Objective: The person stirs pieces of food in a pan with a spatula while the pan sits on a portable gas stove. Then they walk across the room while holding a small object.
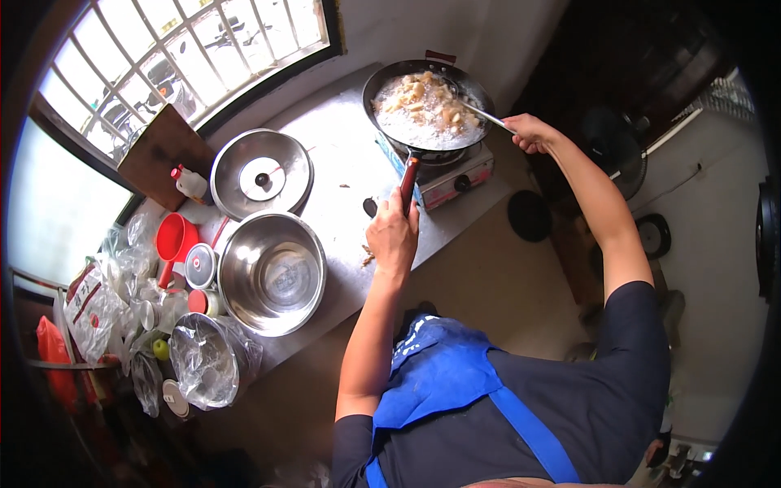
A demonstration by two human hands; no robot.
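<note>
The left hand (393, 240) is the nearest one, and its fingers are wrapped around the brown handle (412, 172) of the pan (474, 84). To its left, a big shiny bowl (235, 272) sits on the desk (346, 163). Farther away, on the right, the right hand (533, 134) pinches the end of a long metal tool (488, 116) between thumb and fingers. The pan sits on a small stove (457, 185) at the far right end of the desk. Its handle points near, to the person, and leans a little left, so the pan's long line runs from near to far. The tool slants from the right hand to the far left and goes down into the pan, and its tip is hard to see. The cooking looks partly done, I think: the pale yellow food (419, 93) is in the pan, with white bubbles all around it. It has not been taken out yet, so that part seems left. I cannot tell how cooked it is inside.
</note>
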